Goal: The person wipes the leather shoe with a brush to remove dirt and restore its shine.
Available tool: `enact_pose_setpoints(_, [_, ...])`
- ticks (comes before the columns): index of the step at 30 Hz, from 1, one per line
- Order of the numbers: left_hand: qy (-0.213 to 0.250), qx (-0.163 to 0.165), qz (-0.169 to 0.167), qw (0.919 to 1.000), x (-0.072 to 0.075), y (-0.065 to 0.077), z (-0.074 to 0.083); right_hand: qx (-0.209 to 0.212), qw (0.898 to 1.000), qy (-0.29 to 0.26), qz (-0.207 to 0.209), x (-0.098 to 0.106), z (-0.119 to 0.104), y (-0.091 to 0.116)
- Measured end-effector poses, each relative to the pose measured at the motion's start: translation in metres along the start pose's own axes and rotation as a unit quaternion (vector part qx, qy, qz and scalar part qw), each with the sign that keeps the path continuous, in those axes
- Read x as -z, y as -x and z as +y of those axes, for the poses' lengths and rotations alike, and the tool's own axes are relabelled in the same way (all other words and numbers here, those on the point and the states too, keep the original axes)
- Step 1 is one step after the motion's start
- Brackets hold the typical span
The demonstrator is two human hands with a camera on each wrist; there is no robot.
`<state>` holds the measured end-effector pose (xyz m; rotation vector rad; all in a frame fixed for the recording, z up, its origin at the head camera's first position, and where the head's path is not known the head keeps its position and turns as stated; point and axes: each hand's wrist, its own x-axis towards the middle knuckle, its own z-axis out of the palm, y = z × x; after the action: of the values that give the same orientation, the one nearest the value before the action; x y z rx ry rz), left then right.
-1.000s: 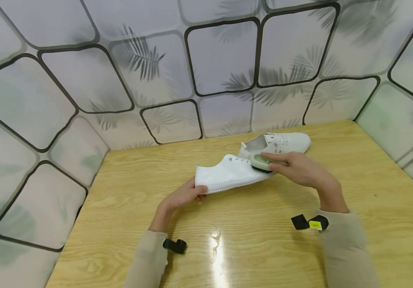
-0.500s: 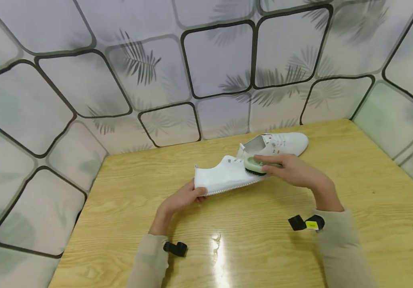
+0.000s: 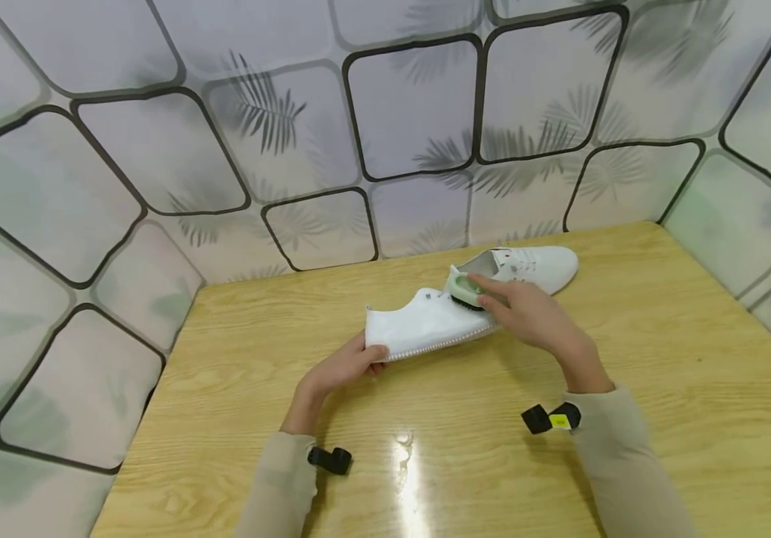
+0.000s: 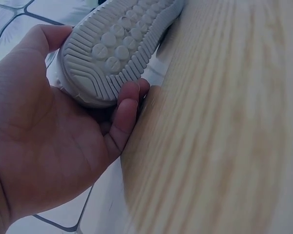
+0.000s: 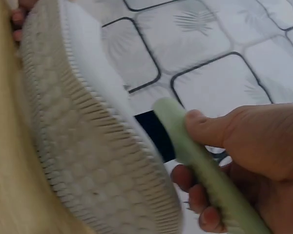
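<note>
A white sneaker (image 3: 419, 326) is tipped on its side over the wooden table, its ridged sole (image 4: 122, 44) showing in the left wrist view. My left hand (image 3: 345, 365) grips it by the heel, thumb on one side and fingers curled under the other. In my right hand (image 3: 527, 310) is a pale green scrub brush (image 5: 195, 161), pinched between thumb and fingers. The brush's dark bristles (image 5: 156, 135) lie against the upper near the laces. The sneaker's toe is partly hidden behind the right hand in the head view.
A second white sneaker (image 3: 550, 267) stands on the table (image 3: 466, 448) just behind the held one, toe to the right. A patterned wall covering (image 3: 419, 112) rises at the table's back edge and both sides. Each sleeve carries a small black wrist camera (image 3: 332, 460).
My right hand has moved the brush leftward along the sneaker's upper and slightly up, toward the laces. My left hand keeps its hold on the heel, almost unmoved.
</note>
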<state>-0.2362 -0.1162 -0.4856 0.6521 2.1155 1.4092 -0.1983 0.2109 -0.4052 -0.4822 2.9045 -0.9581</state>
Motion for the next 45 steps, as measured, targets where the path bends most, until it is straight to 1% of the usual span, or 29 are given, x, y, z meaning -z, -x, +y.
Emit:
enact_pose_setpoints(2, [-0.002,0.002,0.003,1.0,0.0,0.0,0.0,0.004,1.0,-0.005,-0.012,0.007,0.0,0.005])
enact_pose_setpoints(6, [-0.003,-0.002,-0.006,1.0,-0.002,-0.001,0.0,0.009,0.999,-0.02,-0.044,0.023,0.001,0.02])
enact_pose_setpoints(8, [0.0,-0.004,-0.01,0.9999,-0.002,-0.002,0.0,0.01,0.998,-0.023,-0.052,0.026,0.001,0.024])
enact_pose_setpoints(11, [0.002,-0.001,-0.007,1.0,-0.002,0.0,0.001,0.011,0.998,-0.014,-0.052,0.024,0.0,0.023])
enact_pose_setpoints(15, [-0.001,0.005,-0.002,1.0,-0.002,0.003,0.002,0.013,0.999,-0.004,-0.04,0.017,-0.002,0.018])
enact_pose_setpoints(20, [-0.001,0.015,0.005,0.9999,-0.001,0.004,0.001,0.014,0.999,-0.011,-0.037,0.014,-0.002,0.018])
enact_pose_setpoints(22, [-0.008,0.011,0.005,0.9999,0.0,0.004,0.0,0.015,0.999,-0.016,-0.04,0.014,-0.002,0.018])
enact_pose_setpoints(26, [-0.02,-0.01,0.003,0.9997,-0.001,0.002,-0.002,0.019,0.999,-0.022,-0.043,0.014,0.0,0.019])
enact_pose_setpoints(28, [-0.025,-0.015,0.004,0.9996,-0.002,0.001,-0.002,0.022,0.998,-0.027,-0.047,0.016,0.001,0.02])
enact_pose_setpoints(33, [-0.043,-0.012,0.005,0.999,-0.002,0.001,0.001,0.033,0.996,-0.042,-0.067,0.025,0.012,0.03])
enact_pose_setpoints(36, [-0.061,-0.021,0.006,0.9979,-0.001,0.0,0.004,0.032,0.995,-0.055,-0.079,0.033,0.024,0.036])
enact_pose_setpoints(38, [-0.075,-0.025,0.012,0.9968,-0.001,0.0,0.006,0.023,0.994,-0.062,-0.082,0.037,0.032,0.038])
enact_pose_setpoints(42, [-0.091,-0.01,0.029,0.9954,-0.001,0.001,0.005,0.018,0.995,-0.059,-0.082,0.04,0.044,0.04])
enact_pose_setpoints(45, [-0.094,-0.002,0.036,0.995,-0.002,0.002,0.003,0.025,0.992,-0.07,-0.101,0.04,0.049,0.04])
